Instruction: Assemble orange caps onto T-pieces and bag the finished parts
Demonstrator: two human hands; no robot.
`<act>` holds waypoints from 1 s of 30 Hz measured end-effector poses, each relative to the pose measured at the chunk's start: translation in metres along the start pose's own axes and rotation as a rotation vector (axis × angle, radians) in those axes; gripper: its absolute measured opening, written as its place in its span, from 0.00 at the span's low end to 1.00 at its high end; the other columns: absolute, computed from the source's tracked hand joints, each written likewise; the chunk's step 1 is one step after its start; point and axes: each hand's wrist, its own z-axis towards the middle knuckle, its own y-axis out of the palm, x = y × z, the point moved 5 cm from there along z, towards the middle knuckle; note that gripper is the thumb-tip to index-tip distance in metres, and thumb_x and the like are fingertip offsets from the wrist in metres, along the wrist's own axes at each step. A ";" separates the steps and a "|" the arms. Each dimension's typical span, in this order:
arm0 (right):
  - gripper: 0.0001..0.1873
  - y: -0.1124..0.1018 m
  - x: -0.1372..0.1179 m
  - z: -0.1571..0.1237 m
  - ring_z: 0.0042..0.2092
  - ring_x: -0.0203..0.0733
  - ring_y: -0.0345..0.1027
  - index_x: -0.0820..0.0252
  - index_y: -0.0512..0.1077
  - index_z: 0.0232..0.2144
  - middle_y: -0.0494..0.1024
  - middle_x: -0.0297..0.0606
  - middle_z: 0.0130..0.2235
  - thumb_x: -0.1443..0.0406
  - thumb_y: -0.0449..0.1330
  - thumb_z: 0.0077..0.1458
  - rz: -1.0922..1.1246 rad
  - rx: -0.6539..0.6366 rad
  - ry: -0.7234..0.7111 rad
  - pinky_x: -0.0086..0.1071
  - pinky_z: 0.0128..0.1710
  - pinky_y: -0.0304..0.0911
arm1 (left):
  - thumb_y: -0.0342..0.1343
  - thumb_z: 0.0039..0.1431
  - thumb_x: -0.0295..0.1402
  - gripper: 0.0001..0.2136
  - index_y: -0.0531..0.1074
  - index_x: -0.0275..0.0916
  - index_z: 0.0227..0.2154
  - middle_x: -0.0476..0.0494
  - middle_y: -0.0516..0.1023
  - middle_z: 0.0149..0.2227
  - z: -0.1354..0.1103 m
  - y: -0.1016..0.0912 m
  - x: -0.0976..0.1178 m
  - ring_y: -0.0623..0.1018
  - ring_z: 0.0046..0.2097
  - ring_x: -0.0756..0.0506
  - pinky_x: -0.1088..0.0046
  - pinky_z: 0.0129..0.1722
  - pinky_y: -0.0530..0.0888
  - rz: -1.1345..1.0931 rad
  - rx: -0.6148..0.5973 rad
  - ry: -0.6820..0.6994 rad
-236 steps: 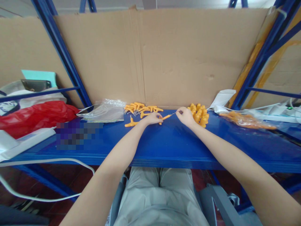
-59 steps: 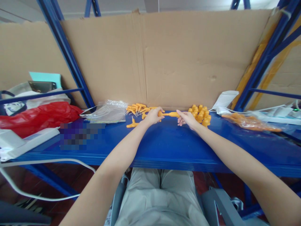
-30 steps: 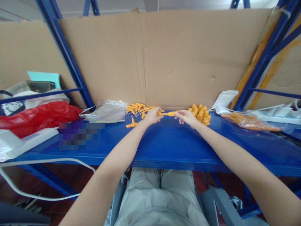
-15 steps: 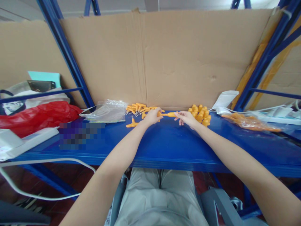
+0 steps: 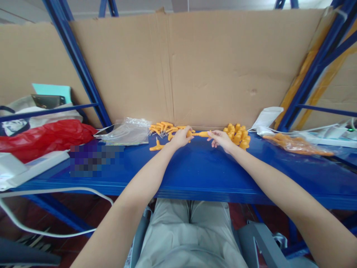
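Note:
My left hand [image 5: 182,137] is closed round one end of a slim orange plastic rod [image 5: 200,134] held just above the blue shelf [image 5: 195,171]. My right hand [image 5: 221,139] pinches the rod's other end with thumb and forefinger. A heap of long orange T-shaped parts [image 5: 164,128] lies behind my left hand, with one loose part [image 5: 156,146] and some small metal springs [image 5: 155,133] beside it. A pile of short orange caps [image 5: 237,135] sits just right of my right hand.
Clear plastic bags [image 5: 126,132] lie left of the parts. A red bag [image 5: 41,137] and white box [image 5: 25,167] fill the far left. A bag of orange pieces [image 5: 295,144] and white packets [image 5: 266,117] lie right. Cardboard [image 5: 217,67] backs the shelf.
Earlier my right hand pulled a thin spring at the rod's tip; now an orange piece sits on that end and both hands hold the rod, slightly higher and farther back.

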 end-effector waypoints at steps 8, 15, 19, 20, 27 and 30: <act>0.19 -0.012 -0.016 -0.003 0.40 0.46 0.75 0.62 0.69 0.48 0.78 0.47 0.47 0.56 0.62 0.58 -0.679 0.212 -0.450 0.34 0.35 0.66 | 0.54 0.60 0.27 0.25 0.63 0.34 0.60 0.32 0.72 0.59 -0.002 -0.002 -0.017 0.72 0.60 0.40 0.66 0.59 0.68 0.154 0.030 -0.037; 0.17 -0.005 -0.023 -0.012 0.46 0.51 0.73 0.58 0.66 0.55 0.74 0.49 0.52 0.63 0.51 0.66 -1.382 0.151 -0.309 0.36 0.38 0.61 | 0.54 0.59 0.29 0.18 0.72 0.37 0.53 0.34 0.75 0.56 -0.002 0.002 -0.057 0.73 0.60 0.39 0.65 0.59 0.68 0.288 -0.106 -0.313; 0.15 -0.005 -0.019 -0.008 0.48 0.52 0.72 0.59 0.69 0.52 0.73 0.50 0.53 0.64 0.53 0.65 -1.473 0.092 -0.250 0.38 0.40 0.61 | 0.52 0.60 0.28 0.19 0.73 0.38 0.53 0.34 0.75 0.57 -0.002 0.006 -0.064 0.74 0.59 0.39 0.65 0.60 0.68 0.260 -0.131 -0.325; 0.15 -0.005 -0.018 -0.008 0.48 0.53 0.72 0.60 0.70 0.52 0.73 0.50 0.53 0.64 0.54 0.64 -1.485 0.083 -0.246 0.38 0.41 0.61 | 0.52 0.59 0.27 0.19 0.73 0.38 0.54 0.34 0.75 0.57 -0.001 0.007 -0.065 0.74 0.59 0.39 0.64 0.60 0.68 0.257 -0.119 -0.324; 0.17 -0.003 -0.017 -0.007 0.51 0.54 0.71 0.65 0.71 0.52 0.74 0.53 0.52 0.61 0.56 0.65 -1.498 0.042 -0.222 0.41 0.46 0.61 | 0.51 0.55 0.22 0.18 0.77 0.33 0.47 0.31 0.77 0.53 0.003 0.003 -0.069 0.74 0.58 0.38 0.65 0.58 0.69 0.411 -0.060 -0.306; 0.19 -0.002 -0.017 -0.007 0.52 0.55 0.70 0.68 0.70 0.53 0.74 0.57 0.52 0.63 0.56 0.65 -1.491 0.051 -0.202 0.42 0.48 0.60 | 0.51 0.54 0.20 0.18 0.77 0.33 0.46 0.31 0.78 0.51 0.002 0.002 -0.067 0.74 0.57 0.38 0.66 0.58 0.68 0.425 -0.076 -0.299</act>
